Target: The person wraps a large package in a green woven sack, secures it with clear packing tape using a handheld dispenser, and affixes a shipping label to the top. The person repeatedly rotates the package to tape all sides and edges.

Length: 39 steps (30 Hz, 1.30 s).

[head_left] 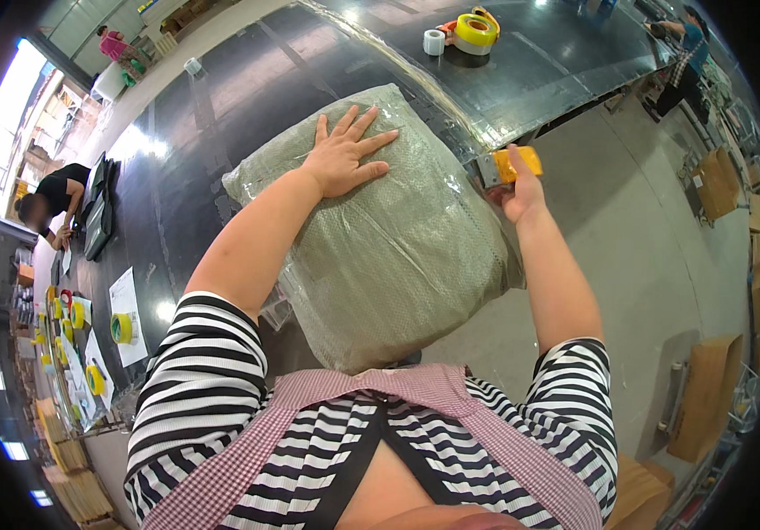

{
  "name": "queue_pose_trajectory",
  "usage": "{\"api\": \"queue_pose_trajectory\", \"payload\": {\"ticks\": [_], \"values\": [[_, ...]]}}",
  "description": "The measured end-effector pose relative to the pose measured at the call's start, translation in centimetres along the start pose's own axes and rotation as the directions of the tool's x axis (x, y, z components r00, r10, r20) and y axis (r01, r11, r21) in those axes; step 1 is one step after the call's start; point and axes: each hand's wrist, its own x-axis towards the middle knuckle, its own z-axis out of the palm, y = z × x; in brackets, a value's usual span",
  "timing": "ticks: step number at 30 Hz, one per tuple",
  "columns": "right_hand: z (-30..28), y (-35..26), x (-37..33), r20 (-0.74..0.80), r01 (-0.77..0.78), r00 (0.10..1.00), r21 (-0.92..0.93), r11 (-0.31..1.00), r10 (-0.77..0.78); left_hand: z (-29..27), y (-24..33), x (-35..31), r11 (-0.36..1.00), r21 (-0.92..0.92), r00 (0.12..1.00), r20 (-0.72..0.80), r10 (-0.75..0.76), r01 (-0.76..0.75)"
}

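A bulky parcel (397,247) wrapped in grey-green woven plastic leans over the near edge of the black table, with shiny clear tape on parts of its surface. My left hand (344,159) lies on its upper part, fingers spread and palm down. Beside the parcel's right edge, my right hand (521,196) is closed around a tape dispenser (521,164), orange-yellow with a grey metal part facing the parcel. My fingers partly cover the dispenser. Whether tape runs from it to the parcel is not plain.
On the black table (247,79) stand an orange dispenser with a yellow tape roll (475,34) and a small white roll (434,42). Papers and several yellow rolls lie at left. A person (55,199) bends over the left edge. Cardboard (705,397) stands on the right.
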Motion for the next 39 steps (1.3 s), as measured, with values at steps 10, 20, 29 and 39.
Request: {"api": "queue_pose_trajectory", "payload": {"ticks": [10,20,29,39], "values": [[8.3,-8.2,-5.7,0.163,0.739,0.659,-0.326,0.590,-0.734,1.8,-2.1,0.1,0.998,-0.068,1.000,-0.016,0.005,-0.006],[14.4,-16.3,-13.2,0.286,0.879,0.388,-0.402,0.258,-0.876,1.9,-2.5,0.3,0.991,-0.129,0.999,-0.039,0.036,-0.041],[4.1,-6.1,0.2,-0.069,0.594,0.740,-0.400,0.699,-0.669,2.4,-3.2,0.2,0.988,-0.148,0.997,-0.068,0.034,-0.044],[-1.4,4.3,6.1,-0.299,-0.006,0.951,-0.277,0.961,-0.081,2.6,-3.4,0.3,0.982,-0.178,0.997,-0.064,0.046,-0.057]]}}
